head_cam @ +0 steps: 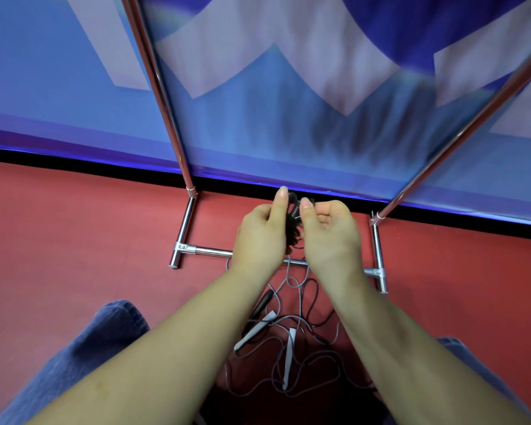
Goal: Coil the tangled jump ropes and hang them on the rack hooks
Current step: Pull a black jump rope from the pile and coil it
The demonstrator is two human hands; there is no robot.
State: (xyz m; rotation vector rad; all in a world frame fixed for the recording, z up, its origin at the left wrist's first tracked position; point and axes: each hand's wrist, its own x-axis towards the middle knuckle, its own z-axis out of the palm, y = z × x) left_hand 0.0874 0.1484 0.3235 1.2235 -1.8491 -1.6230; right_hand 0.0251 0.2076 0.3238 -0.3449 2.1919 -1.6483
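Hands are meeting in front of a chrome rack (187, 234), both working a small dark bundle of cord (294, 219) held up between them. The left hand (259, 233) is pressing its thumb along the bundle's left side, its other fingers curled behind, so the grip is closing on the bundle. The right hand (330, 231) is pinching the same bundle from the right, thumb and bent fingers clenching its upper edge. Thin cords are hanging from the bundle down past the rack's near crossbar (210, 251) to the red floor (74, 225).

On the floor, near the person and between the forearms, tangled jump ropes (288, 357) are lying in loose loops of grey and black cord. Two pale handles (255, 331) are showing in the tangle, one slanting left, the other pointing near; a black handle (262, 302) is lying just left of them, partly behind the left forearm.

The rack's two slanted poles are rising to the far left and far right, in front of a blue and white banner (258, 133) along the wall. Blue denim knees (83, 351) are framing the tangle at left and right.
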